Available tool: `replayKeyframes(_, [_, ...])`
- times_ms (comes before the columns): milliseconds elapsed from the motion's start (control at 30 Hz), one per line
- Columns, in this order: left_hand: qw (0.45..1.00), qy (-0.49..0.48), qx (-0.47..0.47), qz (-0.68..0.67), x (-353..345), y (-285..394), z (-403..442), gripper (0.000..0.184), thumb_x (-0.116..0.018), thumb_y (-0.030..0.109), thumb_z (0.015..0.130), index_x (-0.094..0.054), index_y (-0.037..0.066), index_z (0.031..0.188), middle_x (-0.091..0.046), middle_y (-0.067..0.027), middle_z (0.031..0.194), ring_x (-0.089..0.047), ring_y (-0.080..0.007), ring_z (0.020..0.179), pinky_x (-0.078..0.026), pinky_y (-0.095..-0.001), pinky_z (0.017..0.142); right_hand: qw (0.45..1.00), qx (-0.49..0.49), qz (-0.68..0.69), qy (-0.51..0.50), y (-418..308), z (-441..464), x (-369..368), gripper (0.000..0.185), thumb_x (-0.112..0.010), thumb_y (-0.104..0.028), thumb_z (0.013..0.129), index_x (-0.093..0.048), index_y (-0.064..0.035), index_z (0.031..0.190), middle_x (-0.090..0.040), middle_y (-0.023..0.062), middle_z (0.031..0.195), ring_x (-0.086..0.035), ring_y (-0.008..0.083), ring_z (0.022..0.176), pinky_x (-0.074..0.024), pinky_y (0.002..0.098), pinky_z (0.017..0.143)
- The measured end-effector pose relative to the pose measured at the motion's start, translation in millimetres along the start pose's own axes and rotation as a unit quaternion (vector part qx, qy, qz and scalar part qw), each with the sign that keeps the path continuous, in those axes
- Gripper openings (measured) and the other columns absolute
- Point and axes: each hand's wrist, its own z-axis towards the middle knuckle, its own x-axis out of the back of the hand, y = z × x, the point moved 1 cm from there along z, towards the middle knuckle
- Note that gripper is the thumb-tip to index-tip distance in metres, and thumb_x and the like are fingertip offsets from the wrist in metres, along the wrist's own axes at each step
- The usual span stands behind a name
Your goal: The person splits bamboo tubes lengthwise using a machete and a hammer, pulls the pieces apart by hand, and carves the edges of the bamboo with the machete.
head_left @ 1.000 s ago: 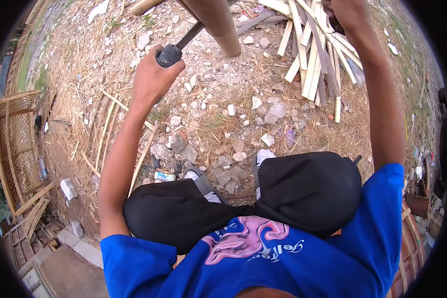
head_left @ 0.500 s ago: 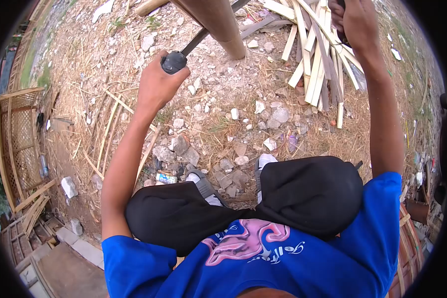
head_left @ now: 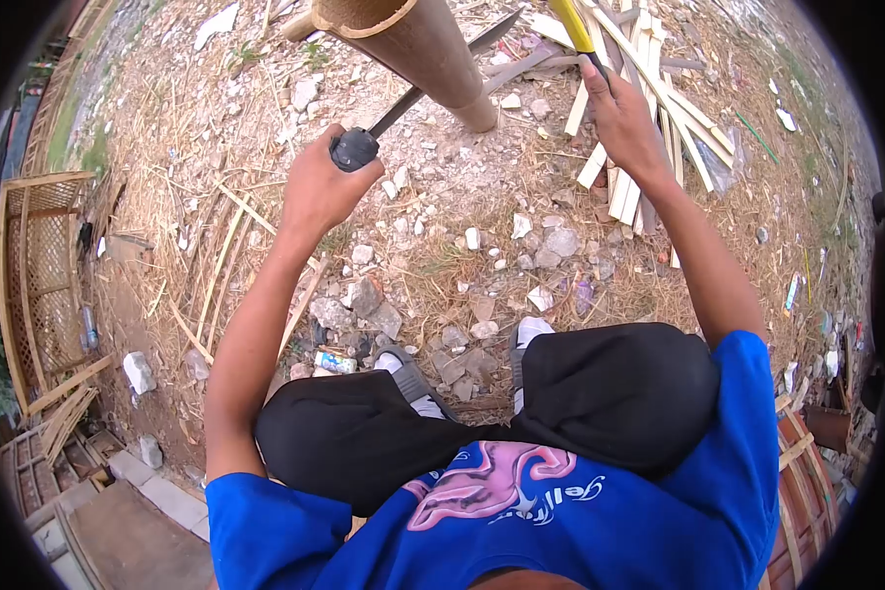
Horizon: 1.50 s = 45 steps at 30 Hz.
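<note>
Lattice side: a lattice panel (head_left: 44,280) stands well apart from the hands at the left, with loose sticks (head_left: 228,261) on the stony ground (head_left: 423,202) between.
Left hand (head_left: 329,187): its grip is wrapped round the black handle of a knife (head_left: 395,116).
Knife blade: it slants up to the right behind the pole (head_left: 438,64), its tip showing on the far side; whether metal touches wall, I cannot tell.
Hollow pole: tilted, open end at the top edge of the view, lower end at or near the ground.
Step in hand: judging by this, lining up the blade across the pole.
Next move: it seems to call for a firm left wrist and a controlled right arm.
Right hand (head_left: 624,123): its grip is closed round the dark end of a yellow-handled tool (head_left: 572,25); the top edge cuts off the rest.
Slat pile: pale slats (head_left: 622,202) lie beneath and around that hand in the view.
Open room: bare rubble between pole and knees (head_left: 619,393); the slats crowd the right side, and the protruding blade tip points toward the tool.
</note>
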Motion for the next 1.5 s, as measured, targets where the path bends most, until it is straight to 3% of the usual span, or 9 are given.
replayKeyframes(133, [1.000,0.022,0.000,-0.004,-2.6,-0.1,-9.2,0.036,-0.073,0.033,0.074,-0.064,0.004,0.094,-0.067,-0.0102,0.078,-0.063,-0.0190,0.070,-0.049,-0.0335,0.067,0.993,0.052,0.101,0.031,19.5,-16.4,-12.8,0.056,-0.044,-0.051,0.103,-0.055,0.0016,0.090,-0.045,0.0047,0.063,-0.047,0.0120,0.059,-0.0406,0.0326,0.056])
replayKeyframes(333, [0.999,0.039,0.012,-0.027,3.2,6.4,-1.2,0.037,-0.073,0.030,0.075,-0.064,0.001,0.096,-0.067,-0.0109,0.081,-0.063,-0.0186,0.071,-0.049,-0.0327,0.067,0.994,-0.007,-0.110,-0.023,5.5,-24.3,16.0,0.058,-0.046,-0.055,0.101,-0.063,0.0004,0.096,-0.055,0.0096,0.065,-0.050,0.0196,0.062,-0.0408,0.0370,0.059])
replayKeyframes(400, [0.999,0.023,0.016,-0.022,-0.7,4.5,-0.3,0.036,-0.073,0.028,0.075,-0.064,0.001,0.096,-0.067,-0.0109,0.081,-0.063,-0.0183,0.071,-0.049,-0.0324,0.067,0.993,0.102,0.040,0.051,-39.3,-11.8,50.0,0.049,-0.041,-0.053,0.103,-0.052,-0.0099,0.083,-0.040,-0.0073,0.062,-0.036,0.0031,0.052,-0.0309,0.0200,0.047])
replayKeyframes(567, [0.999,0.021,0.017,-0.021,0.4,9.5,0.6,0.034,-0.072,0.027,0.075,-0.064,0.001,0.095,-0.066,-0.0102,0.079,-0.061,-0.0183,0.068,-0.048,-0.0324,0.066,0.888,0.256,0.338,0.177,-110.2,8.6,83.2,0.047,-0.040,-0.045,0.106,-0.040,-0.0136,0.070,-0.034,-0.0074,0.054,-0.030,0.0031,0.042,-0.0218,0.0227,0.039])
replayKeyframes(733, [1.000,-0.007,0.021,0.021,1.6,14.4,-6.5,0.040,-0.072,0.032,0.075,-0.064,0.000,0.099,-0.067,-0.0113,0.081,-0.063,-0.0201,0.070,-0.049,-0.0327,0.067,0.990,-0.002,-0.114,-0.079,60.9,-4.1,-18.0,0.060,-0.043,-0.058,0.101,-0.060,-0.0009,0.096,-0.044,0.0008,0.061,-0.043,0.0122,0.058,-0.0386,0.0325,0.058])
replayKeyframes(833, [0.999,0.038,0.008,0.034,-1.3,10.4,-6.7,0.048,-0.072,0.034,0.075,-0.064,0.000,0.108,-0.068,-0.0136,0.083,-0.065,-0.0225,0.072,-0.050,-0.0349,0.069,0.996,-0.070,-0.037,-0.041,45.0,-28.2,-12.5,0.063,-0.041,-0.058,0.101,-0.059,0.0018,0.092,-0.049,0.0093,0.067,-0.047,0.0205,0.062,-0.0396,0.0387,0.060])
replayKeyframes(1100, [0.994,-0.026,-0.027,0.104,18.9,59.3,39.7,0.057,-0.072,0.041,0.071,-0.063,-0.001,0.109,-0.068,-0.0157,0.082,-0.067,-0.0269,0.074,-0.051,-0.0385,0.070,0.998,0.040,0.051,-0.021,51.0,-93.6,-2.2,0.042,-0.046,-0.040,0.105,-0.058,0.0004,0.103,-0.048,0.0066,0.062,-0.045,0.0147,0.054,-0.0374,0.0340,0.051])
replayKeyframes(1367, [0.994,-0.008,-0.032,0.102,10.4,77.7,26.9,0.055,-0.074,0.041,0.072,-0.061,-0.001,0.107,-0.068,-0.0180,0.089,-0.068,-0.0300,0.081,-0.052,-0.0405,0.074,0.994,0.095,-0.047,-0.017,-4.4,-91.3,-19.3,0.031,-0.051,-0.032,0.103,-0.054,-0.0009,0.100,-0.052,0.0176,0.057,-0.055,0.0380,0.049,-0.0397,0.0436,0.049])
replayKeyframes(1500, [0.994,0.005,-0.043,0.098,7.8,68.5,26.5,0.053,-0.073,0.039,0.072,-0.062,-0.001,0.103,-0.068,-0.0169,0.086,-0.067,-0.0301,0.078,-0.051,-0.0405,0.071,0.977,0.200,0.039,0.066,-51.2,-87.5,16.4,0.036,-0.047,-0.034,0.105,-0.053,-0.0002,0.096,-0.049,0.0065,0.060,-0.047,0.0140,0.051,-0.0360,0.0317,0.047])
